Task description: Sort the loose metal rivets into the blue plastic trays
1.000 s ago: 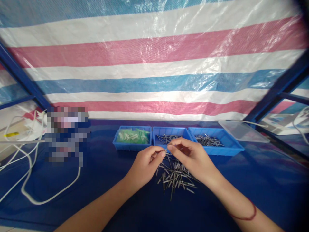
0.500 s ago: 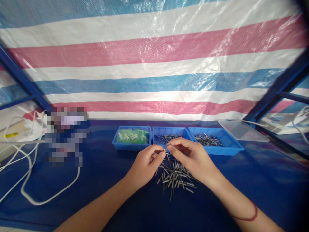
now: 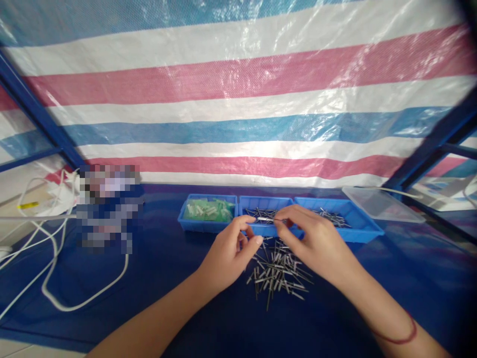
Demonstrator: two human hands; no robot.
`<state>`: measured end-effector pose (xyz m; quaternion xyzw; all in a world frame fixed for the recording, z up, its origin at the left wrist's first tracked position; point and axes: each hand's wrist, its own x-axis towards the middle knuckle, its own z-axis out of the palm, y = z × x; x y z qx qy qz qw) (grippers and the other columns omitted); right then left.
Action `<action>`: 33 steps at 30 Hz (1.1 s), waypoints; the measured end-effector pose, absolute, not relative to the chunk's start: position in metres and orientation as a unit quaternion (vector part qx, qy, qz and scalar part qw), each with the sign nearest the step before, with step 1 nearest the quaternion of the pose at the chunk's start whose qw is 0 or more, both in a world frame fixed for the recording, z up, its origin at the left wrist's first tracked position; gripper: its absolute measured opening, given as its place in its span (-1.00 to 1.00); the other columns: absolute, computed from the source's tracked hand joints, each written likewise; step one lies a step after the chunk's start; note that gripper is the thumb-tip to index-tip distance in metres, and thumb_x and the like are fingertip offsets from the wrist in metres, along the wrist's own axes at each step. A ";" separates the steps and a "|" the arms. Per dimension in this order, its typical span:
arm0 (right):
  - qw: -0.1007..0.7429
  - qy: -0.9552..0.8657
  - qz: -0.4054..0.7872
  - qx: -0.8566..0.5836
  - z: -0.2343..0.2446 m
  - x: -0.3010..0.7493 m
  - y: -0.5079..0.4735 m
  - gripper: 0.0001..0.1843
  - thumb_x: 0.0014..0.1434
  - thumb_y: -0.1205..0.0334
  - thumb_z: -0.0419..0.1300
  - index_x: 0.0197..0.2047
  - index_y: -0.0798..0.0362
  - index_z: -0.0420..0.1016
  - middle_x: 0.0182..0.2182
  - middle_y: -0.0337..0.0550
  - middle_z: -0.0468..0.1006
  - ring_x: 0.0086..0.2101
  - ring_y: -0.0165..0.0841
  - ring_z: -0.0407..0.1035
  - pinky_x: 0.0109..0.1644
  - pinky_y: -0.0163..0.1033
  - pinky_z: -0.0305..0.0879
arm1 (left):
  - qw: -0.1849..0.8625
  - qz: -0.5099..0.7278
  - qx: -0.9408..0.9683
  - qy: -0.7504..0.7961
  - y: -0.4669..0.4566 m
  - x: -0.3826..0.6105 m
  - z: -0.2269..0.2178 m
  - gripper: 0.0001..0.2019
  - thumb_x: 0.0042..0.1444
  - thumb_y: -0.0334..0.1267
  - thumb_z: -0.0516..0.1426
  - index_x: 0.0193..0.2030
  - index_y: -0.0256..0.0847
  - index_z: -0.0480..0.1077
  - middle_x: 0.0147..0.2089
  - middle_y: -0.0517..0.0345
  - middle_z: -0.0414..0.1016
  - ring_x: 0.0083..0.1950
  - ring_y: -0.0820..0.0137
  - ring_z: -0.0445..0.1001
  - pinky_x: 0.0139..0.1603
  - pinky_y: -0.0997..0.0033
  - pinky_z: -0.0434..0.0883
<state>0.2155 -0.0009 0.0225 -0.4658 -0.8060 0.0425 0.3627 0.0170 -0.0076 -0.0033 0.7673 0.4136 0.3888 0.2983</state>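
Observation:
My left hand (image 3: pixel 231 253) hovers over the blue table cover with its fingers curled and thumb and forefinger pinched; what they hold is too small to see. My right hand (image 3: pixel 316 243) pinches a thin metal pin (image 3: pixel 265 219) and holds it level over the middle blue tray (image 3: pixel 261 201). A loose pile of metal pins (image 3: pixel 278 272) lies on the cover just below both hands. The left blue tray (image 3: pixel 186 219) holds pale green plastic pieces (image 3: pixel 207 210). The right blue tray (image 3: pixel 367 228) holds more pins.
A clear plastic lid (image 3: pixel 380 205) lies at the back right. White cables (image 3: pixel 55 278) loop over the table's left side, beside a blurred patch. A striped tarp (image 3: pixel 242 99) hangs behind the trays, with blue frame bars (image 3: pixel 428 144) at both sides.
My right hand has moved away from the left, up and over the middle tray, carrying a pin. The left hand stays low with its fingers curled. The view shifted slightly.

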 end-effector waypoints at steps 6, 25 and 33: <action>0.212 -0.707 -0.155 -0.657 0.018 0.281 0.020 -0.81 0.17 0.22 0.07 -0.37 0.08 0.46 -0.38 0.00 0.51 -0.38 -0.21 0.42 -0.32 -0.17 0.21 | 0.151 0.232 0.867 0.414 -0.011 0.015 -0.008 -0.82 0.25 -0.22 0.05 -0.09 -0.15 0.41 -0.14 0.12 0.46 -0.11 0.28 0.37 -0.10 0.23 0.26; 0.236 -0.862 0.017 -0.449 0.018 0.222 0.002 -0.81 0.26 0.21 0.06 -0.23 0.05 0.48 -0.28 -0.11 0.54 -0.27 -0.26 0.41 -0.13 -0.13 0.30 | 0.081 0.124 0.889 0.434 -0.006 0.013 -0.015 -0.81 0.32 -0.23 -0.02 -0.19 -0.10 0.41 -0.16 0.19 0.44 -0.11 0.30 0.34 -0.18 0.29 0.18; 0.232 -0.874 0.051 -0.424 0.019 0.214 -0.004 -0.80 0.28 0.24 0.03 -0.29 0.05 0.46 -0.35 -0.14 0.50 -0.30 -0.28 0.37 -0.18 -0.13 0.28 | 0.071 0.109 0.888 0.441 -0.010 0.012 -0.012 -0.89 0.25 -0.20 0.06 -0.22 -0.13 0.38 -0.14 0.17 0.41 -0.08 0.24 0.33 -0.16 0.25 0.21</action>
